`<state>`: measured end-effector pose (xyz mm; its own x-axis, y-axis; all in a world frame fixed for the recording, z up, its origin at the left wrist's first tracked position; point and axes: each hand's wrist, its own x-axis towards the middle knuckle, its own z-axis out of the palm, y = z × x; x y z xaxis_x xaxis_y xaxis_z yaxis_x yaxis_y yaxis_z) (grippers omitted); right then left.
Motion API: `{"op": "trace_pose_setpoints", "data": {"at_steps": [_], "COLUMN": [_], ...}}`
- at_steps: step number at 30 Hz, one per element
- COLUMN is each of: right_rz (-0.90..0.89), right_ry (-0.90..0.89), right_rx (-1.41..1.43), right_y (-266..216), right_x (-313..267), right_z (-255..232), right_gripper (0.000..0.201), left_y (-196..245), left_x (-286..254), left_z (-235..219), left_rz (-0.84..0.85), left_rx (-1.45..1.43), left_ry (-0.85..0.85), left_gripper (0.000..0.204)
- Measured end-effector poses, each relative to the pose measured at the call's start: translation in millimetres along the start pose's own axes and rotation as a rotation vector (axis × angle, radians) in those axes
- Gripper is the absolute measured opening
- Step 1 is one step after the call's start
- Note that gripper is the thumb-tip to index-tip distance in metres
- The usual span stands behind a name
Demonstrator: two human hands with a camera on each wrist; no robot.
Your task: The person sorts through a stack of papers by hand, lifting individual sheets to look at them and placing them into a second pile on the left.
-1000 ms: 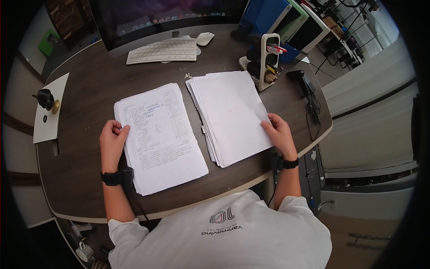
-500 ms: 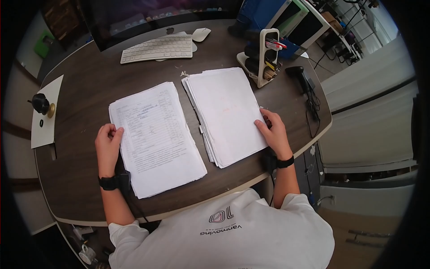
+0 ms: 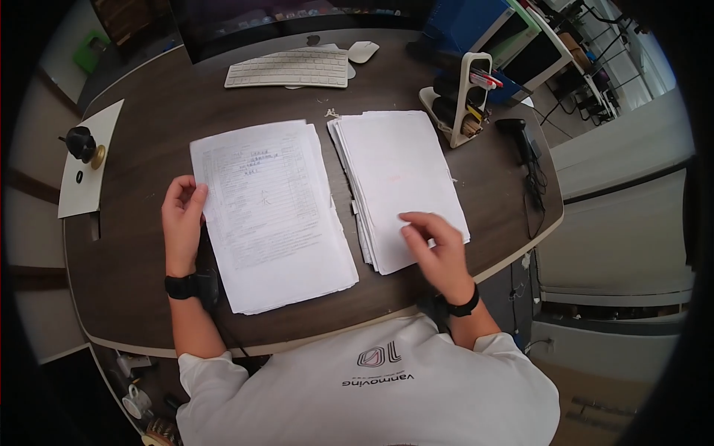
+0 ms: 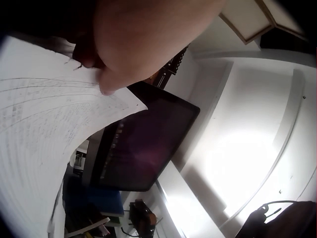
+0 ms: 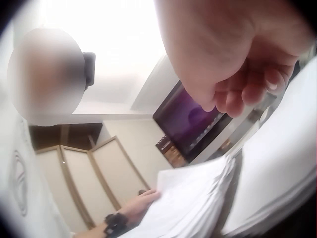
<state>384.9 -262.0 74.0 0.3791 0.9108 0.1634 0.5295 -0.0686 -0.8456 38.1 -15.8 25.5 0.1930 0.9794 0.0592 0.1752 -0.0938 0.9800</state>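
Note:
Two stacks of paper lie side by side on the dark desk. My left hand (image 3: 181,227) pinches the left edge of the top sheet (image 3: 260,212) of the left stack (image 3: 344,262); this sheet bears print and handwriting. In the left wrist view the thumb (image 4: 110,82) presses on the sheet (image 4: 39,119), which bends upward near it. My right hand (image 3: 440,256) hovers over the lower right part of the right stack (image 3: 398,160), whose top sheet is mostly blank. Its fingers (image 5: 233,96) are loosely curled with nothing between them.
Behind the stacks are a white keyboard (image 3: 286,69), a mouse (image 3: 363,51) and a monitor (image 3: 297,22). A pen holder (image 3: 461,111) stands beyond the right stack, and a black handheld device with a cable (image 3: 524,145) lies right of it. A white board (image 3: 93,163) is at far left.
My right hand has left the right stack's right edge and moved left over the stack. The left hand stays at its edge, and the top sheet has shifted, its upper left corner raised.

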Motion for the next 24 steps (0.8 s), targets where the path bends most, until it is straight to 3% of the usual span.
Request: {"op": "trace_pose_setpoints", "data": {"at_steps": [2,4,5,12,14,17,24], "right_rz": [0.027,-0.006,-0.009,0.162,0.245,0.348,0.451], "right_ry": [-0.126,-0.185,-0.183,-0.332,-0.218,-0.106,0.219], "right_rx": [0.117,0.131,0.132,0.206,0.42,0.521,0.666], "right_y": [-11,-24,-28,-26,-25,-16,24], "right_x": [-7,-9,-10,-16,-18,-19,-17], "right_z": [28,48,54,52,52,43,-17], "right_gripper": [0.035,0.05,0.05,0.03,0.023,0.023,0.027], "left_y": [-5,-9,-9,10,25,-9,1], "left_x": [2,3,3,-5,-10,-1,-3], "left_z": [-10,-8,-6,10,20,3,7], "left_rz": [-0.091,-0.089,-0.091,-0.088,-0.108,-0.085,-0.021], "left_rx": [-0.309,-0.451,-0.597,-0.795,-0.75,-0.645,-0.221], "left_ry": [-0.134,-0.117,-0.101,-0.112,0.007,-0.171,-0.081], "left_gripper": [0.021,0.023,0.025,0.02,0.018,0.014,0.011]}}
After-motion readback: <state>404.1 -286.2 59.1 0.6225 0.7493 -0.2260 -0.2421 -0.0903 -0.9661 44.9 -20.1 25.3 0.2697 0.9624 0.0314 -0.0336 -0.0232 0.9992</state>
